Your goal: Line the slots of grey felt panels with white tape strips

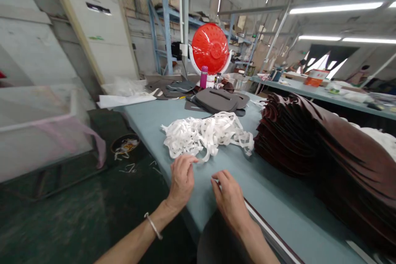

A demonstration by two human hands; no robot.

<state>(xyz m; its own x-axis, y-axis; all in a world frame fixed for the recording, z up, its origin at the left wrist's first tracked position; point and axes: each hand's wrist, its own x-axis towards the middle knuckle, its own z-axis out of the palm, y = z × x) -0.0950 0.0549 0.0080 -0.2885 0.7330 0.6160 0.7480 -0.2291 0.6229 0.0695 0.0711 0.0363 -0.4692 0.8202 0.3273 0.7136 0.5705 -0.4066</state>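
Note:
My left hand [182,179] is over the near left edge of the table, its fingers bent and its index finger stretched to the right. That fingertip is beside a loop of the white strips [204,134], which lie in a tangled heap just beyond; whether they touch, I cannot tell. My right hand [230,198] hovers to the right with curled fingers and a gap between thumb and index finger. Nothing shows in either hand. Below my right hand is a dark grey piece [213,239], and a long white-and-brown edged band [272,233] runs beside my forearm.
A tall stack of dark brown sheets [291,136] stands on the blue-green table [145,117] at right. Grey cut pieces [216,100], a purple bottle [203,77] and a red fan [210,48] are behind the heap. A white bin [40,144] and scrap basket [125,144] are left.

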